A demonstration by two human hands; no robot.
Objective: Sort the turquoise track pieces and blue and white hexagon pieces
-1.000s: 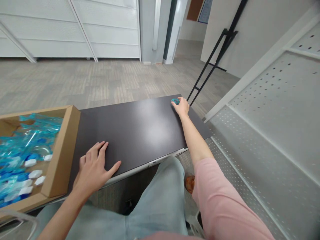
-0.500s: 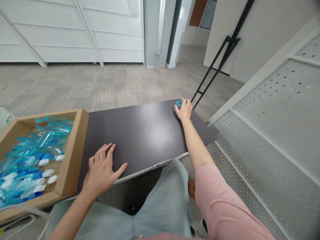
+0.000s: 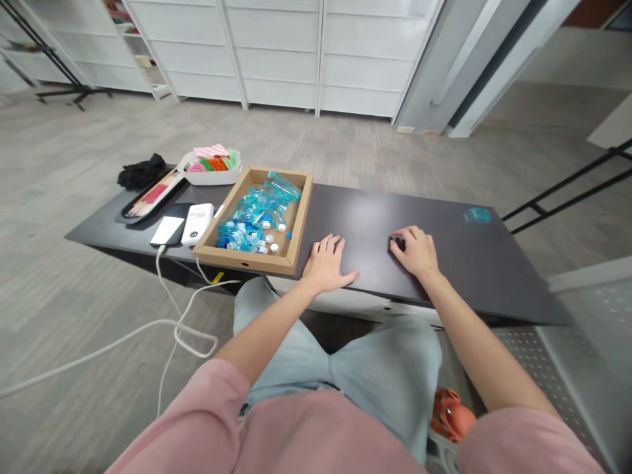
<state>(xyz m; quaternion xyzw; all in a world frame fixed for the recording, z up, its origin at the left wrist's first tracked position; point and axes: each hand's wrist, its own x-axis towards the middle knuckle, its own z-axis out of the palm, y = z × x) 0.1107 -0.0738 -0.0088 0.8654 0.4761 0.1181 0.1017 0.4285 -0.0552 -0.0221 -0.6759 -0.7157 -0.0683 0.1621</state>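
Observation:
My left hand lies on the dark tabletop, fingers stretched out and thumb spread, with nothing in it. It is just right of a shallow cardboard box. Inside that box are clear blue plastic pieces and several small white and blue caps. My right hand rests on the table further right, fingers bent and thumb apart. A dark patch shows between its thumb and fingers; whether it is shadow or an object, I cannot make out. A small teal see-through piece sits near the table's far right corner.
Left of the box are a white power bank, a phone, a black tray and a white basket of colourful items. Black cloth lies at the far left. White cables hang off the front edge.
My right hand has left the teal piece and moved toward the table's middle. The teal piece stays at the right end. The camera view has swung left, showing more of the table.

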